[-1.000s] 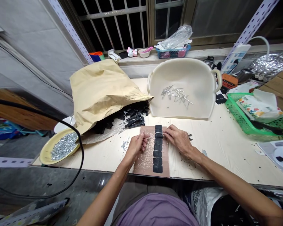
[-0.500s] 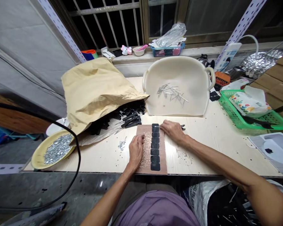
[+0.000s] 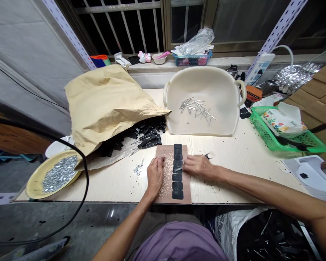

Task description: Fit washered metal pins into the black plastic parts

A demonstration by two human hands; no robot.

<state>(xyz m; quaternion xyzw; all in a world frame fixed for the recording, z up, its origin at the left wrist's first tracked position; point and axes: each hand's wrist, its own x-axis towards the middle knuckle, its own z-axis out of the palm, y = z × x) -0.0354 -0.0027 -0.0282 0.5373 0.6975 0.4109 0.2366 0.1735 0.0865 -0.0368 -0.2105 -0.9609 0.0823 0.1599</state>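
Observation:
A brown board (image 3: pixel 168 192) lies at the table's front edge with a column of several black oblong pads (image 3: pixel 177 176) on it and pale grit beside them. My left hand (image 3: pixel 155 175) rests flat on the grit, fingers stretched out, left of the pads. My right hand (image 3: pixel 197 166) lies on the board's right edge, fingertips pinched at a middle pad; what they hold is too small to name. A small black clip (image 3: pixel 208 156) lies just beyond my right hand.
A tan paper sack (image 3: pixel 105 102) spills black clips (image 3: pixel 141 137) at left. A cream plastic tub (image 3: pixel 206 81) holds metal pins (image 3: pixel 197 107). A yellow dish (image 3: pixel 35 181) of silvery bits sits front left, a green basket (image 3: pixel 285 143) at right. A black cable (image 3: pixel 84 188) hangs at left.
My right hand has slid from the top of the pad column toward me to a middle pad. My left hand went from pinched beside the column to lying flat on the grit.

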